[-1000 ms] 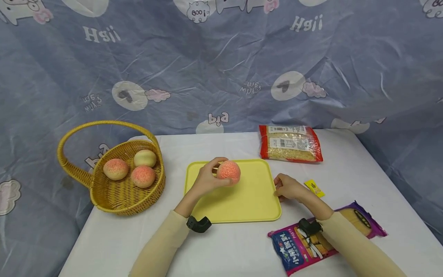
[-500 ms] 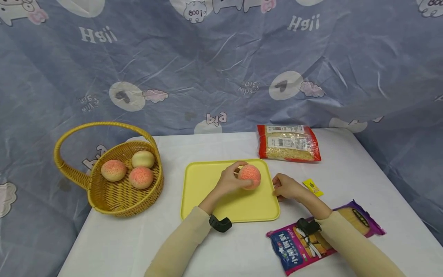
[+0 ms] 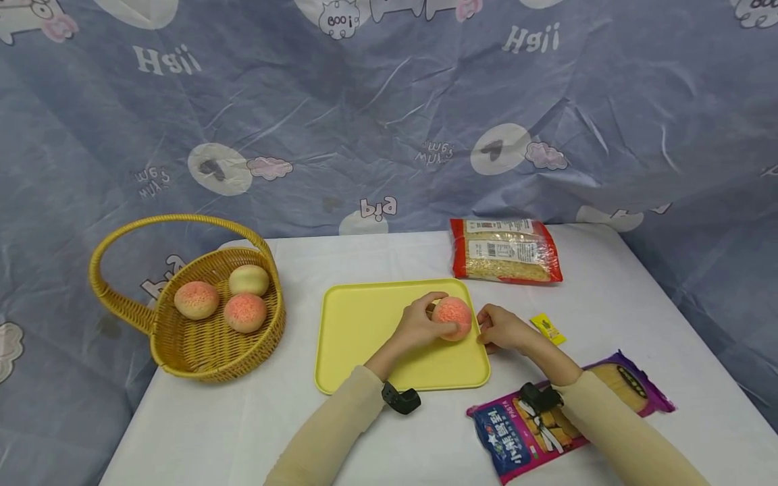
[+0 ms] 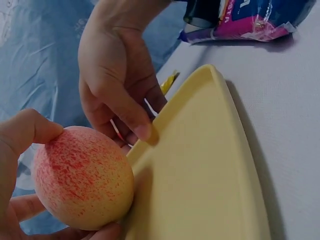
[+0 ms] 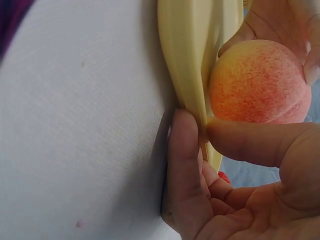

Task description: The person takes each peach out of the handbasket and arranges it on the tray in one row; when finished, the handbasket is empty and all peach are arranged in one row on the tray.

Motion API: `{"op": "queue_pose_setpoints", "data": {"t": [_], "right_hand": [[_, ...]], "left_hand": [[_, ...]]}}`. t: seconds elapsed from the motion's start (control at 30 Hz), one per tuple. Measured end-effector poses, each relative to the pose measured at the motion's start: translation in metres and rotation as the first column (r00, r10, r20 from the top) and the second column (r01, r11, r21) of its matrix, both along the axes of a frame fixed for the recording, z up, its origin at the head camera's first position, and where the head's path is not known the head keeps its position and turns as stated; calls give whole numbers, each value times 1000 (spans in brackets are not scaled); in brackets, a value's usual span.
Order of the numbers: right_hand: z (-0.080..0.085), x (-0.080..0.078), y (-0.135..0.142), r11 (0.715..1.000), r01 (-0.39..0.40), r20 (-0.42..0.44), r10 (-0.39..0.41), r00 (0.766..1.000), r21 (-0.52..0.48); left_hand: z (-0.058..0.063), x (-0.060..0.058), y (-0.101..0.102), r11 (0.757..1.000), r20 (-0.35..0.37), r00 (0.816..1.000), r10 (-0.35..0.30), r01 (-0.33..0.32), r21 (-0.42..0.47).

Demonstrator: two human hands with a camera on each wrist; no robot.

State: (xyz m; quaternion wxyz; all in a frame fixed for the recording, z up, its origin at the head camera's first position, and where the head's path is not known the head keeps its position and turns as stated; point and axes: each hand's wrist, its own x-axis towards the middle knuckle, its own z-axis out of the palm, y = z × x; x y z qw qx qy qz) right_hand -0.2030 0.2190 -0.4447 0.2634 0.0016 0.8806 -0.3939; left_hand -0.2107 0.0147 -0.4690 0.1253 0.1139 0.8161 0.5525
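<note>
My left hand (image 3: pixel 418 327) grips a pink-and-yellow peach (image 3: pixel 454 318) at the right side of the yellow tray (image 3: pixel 358 337). In the left wrist view, thumb and fingers curl round the peach (image 4: pixel 82 177), close by the tray's surface; whether it touches I cannot tell. My right hand (image 3: pixel 503 328) pinches the tray's right rim. The right wrist view shows its thumb on the inner side and fingers on the outer side of the rim (image 5: pixel 187 75). Three more peaches lie in a wicker basket (image 3: pixel 221 368) at the left, two pinkish and one pale.
A red-edged, clear bag of grain (image 3: pixel 507 251) lies behind the tray to the right. Beside my right hand is a small yellow packet (image 3: pixel 548 329). A purple and blue pasta bag (image 3: pixel 510 432) lies under my right forearm. A patterned blue cloth (image 3: pixel 340 135) hangs behind the table.
My left hand has carried the peach rightward and slightly nearer across the tray, towards the right rim. My right hand has stayed at that rim. The head view has shifted slightly.
</note>
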Motion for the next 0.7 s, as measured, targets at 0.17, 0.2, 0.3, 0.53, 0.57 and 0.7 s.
{"op": "queue_pose_setpoints", "data": {"t": [0.17,0.2,0.3,0.53,0.57,0.7], "right_hand": [[0,1,0,1000,1,-4,-1,1000,0],[0,1,0,1000,1,-4,-1,1000,1],[-1,1,0,1000,2,-9,-2,1000,4],[-2,1,0,1000,0,-27,0,1000,2],[-2,0,1,1000,-1,-30,1,1000,0],[-1,0,1,1000,-6,-32,6,999,0]], "left_hand": [[-2,0,1,1000,-13,1000,15,-15,21],[-3,0,1,999,-16,1000,22,-22,26],[-2,1,1,998,-32,999,39,-38,48],[-6,3,3,998,-55,998,43,-40,49],[-7,3,4,998,-58,997,43,-40,48],[-8,4,5,998,-51,998,36,-33,55]]}}
